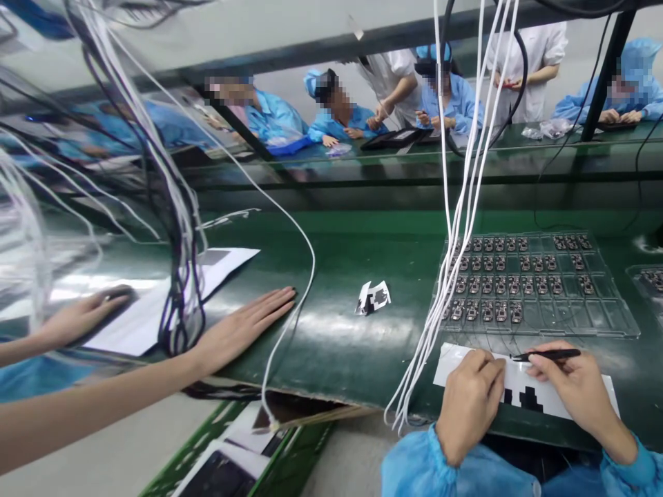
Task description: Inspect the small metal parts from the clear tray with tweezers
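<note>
My left hand (470, 399) is closed, its fingers curled together over a white sheet (556, 404); what they pinch is hidden. Black tweezers (562, 355) are gripped in my right hand (583, 386), their tips pointing left towards my left fingers. Black cut-out stickers (530, 399) show on the sheet below my hands. Just beyond the sheet lies a clear plastic tray (624, 319) with rows of small circuit boards (487, 310). Some of its pockets hold no board. Thin dark wires run between the tray and the sheet.
White cables (456, 255) hang left of the tray. A crumpled sticker scrap (373, 298) lies on the green bench (331, 345). At left, a co-worker's hand (248, 324) rests flat and another covers a mouse (117, 293). Below stands a green crate (295, 462). People work across the bench.
</note>
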Action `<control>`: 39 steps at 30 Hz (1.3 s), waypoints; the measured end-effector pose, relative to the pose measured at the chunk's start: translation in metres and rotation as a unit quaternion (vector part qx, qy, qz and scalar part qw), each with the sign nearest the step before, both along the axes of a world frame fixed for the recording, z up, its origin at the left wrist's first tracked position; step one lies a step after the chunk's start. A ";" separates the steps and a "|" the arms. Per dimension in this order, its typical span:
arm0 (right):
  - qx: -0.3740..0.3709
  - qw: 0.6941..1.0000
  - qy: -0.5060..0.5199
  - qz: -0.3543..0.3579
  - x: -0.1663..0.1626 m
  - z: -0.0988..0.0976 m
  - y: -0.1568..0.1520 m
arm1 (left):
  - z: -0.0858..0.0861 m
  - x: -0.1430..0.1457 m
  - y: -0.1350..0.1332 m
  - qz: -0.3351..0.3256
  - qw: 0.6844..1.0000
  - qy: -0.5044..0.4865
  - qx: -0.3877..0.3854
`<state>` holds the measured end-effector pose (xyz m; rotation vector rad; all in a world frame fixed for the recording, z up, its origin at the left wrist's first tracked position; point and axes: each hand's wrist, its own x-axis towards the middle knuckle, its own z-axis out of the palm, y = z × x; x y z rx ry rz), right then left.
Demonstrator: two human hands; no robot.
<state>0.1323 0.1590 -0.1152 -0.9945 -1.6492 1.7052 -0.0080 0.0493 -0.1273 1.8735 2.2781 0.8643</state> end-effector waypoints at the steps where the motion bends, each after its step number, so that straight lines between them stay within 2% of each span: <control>1: 0.023 1.000 -0.008 0.012 0.001 -0.002 -0.001 | -0.002 0.001 0.000 0.003 1.000 -0.002 0.004; 8: 0.193 0.980 -0.009 0.051 0.008 -0.012 -0.002 | -0.011 -0.001 0.000 0.011 0.999 -0.026 0.030; 13: 0.230 0.970 -0.011 0.071 0.005 -0.014 -0.002 | -0.011 0.000 0.000 0.011 0.999 -0.039 0.031; 19: 0.234 0.970 -0.024 0.067 0.006 -0.016 -0.004 | -0.013 0.000 0.000 0.014 0.998 -0.054 0.032; 21: 0.209 0.976 -0.032 0.060 0.006 -0.016 -0.004 | -0.014 0.000 0.000 0.014 0.998 -0.060 0.030; 24: 0.105 0.993 -0.046 0.038 0.004 -0.013 -0.002 | -0.013 -0.001 -0.001 0.011 0.999 -0.048 0.013; 27: 0.008 0.999 -0.041 -0.007 -0.001 -0.011 0.004 | -0.009 0.000 -0.001 -0.013 1.000 -0.002 -0.025; 30: -0.050 0.997 -0.044 -0.029 -0.006 -0.011 0.011 | -0.004 0.001 -0.002 -0.036 0.996 0.046 -0.065; 35: -0.118 0.991 -0.046 -0.034 -0.013 -0.012 0.017 | -0.004 0.001 -0.001 -0.040 0.995 0.070 -0.066; 39: -0.131 0.990 -0.042 -0.034 -0.016 -0.013 0.017 | -0.009 0.001 -0.002 -0.039 0.996 0.064 -0.048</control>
